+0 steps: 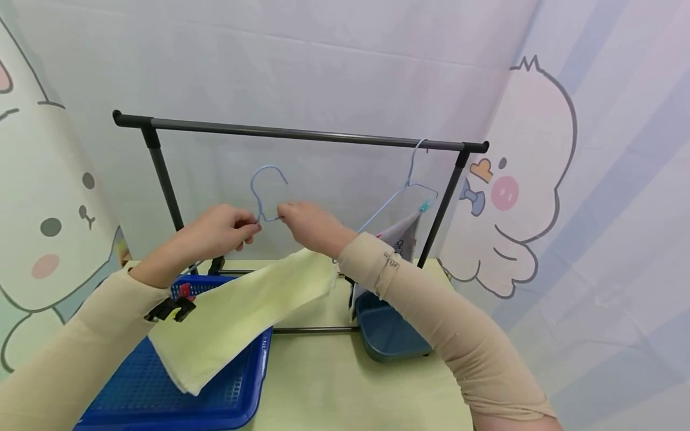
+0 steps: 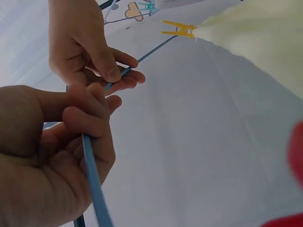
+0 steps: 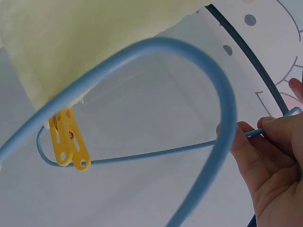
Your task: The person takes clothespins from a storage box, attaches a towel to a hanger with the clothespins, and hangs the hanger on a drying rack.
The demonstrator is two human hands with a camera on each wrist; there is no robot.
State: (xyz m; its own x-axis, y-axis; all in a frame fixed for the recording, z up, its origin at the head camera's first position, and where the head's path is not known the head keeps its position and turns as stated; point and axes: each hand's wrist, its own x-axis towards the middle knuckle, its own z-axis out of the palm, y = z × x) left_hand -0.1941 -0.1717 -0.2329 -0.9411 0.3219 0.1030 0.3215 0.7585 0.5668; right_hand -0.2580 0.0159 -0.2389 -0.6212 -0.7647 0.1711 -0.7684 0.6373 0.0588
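A light-blue hanger (image 1: 253,187) is held up below the rack's rod, its hook clear of it. My left hand (image 1: 222,230) pinches it left of the hook's base; in the left wrist view, that hand's curled fingers (image 2: 97,124) have the hanger passing through them. Close to the right of the hook's base, my right hand (image 1: 315,224) grips the other arm. A pale yellow cloth (image 1: 245,311) hangs beneath, one corner caught in a yellow clothespin (image 3: 68,141) on the hanger. How the cloth's other corner is fixed cannot be seen.
The dark rod (image 1: 280,132) spans the rack. A second blue hanger (image 1: 412,164) hangs at its right end, with a teal clip (image 1: 425,206) and a printed cloth (image 1: 405,234). Below stand a blue basket (image 1: 253,400) at left and a teal basin (image 1: 390,335) at right.
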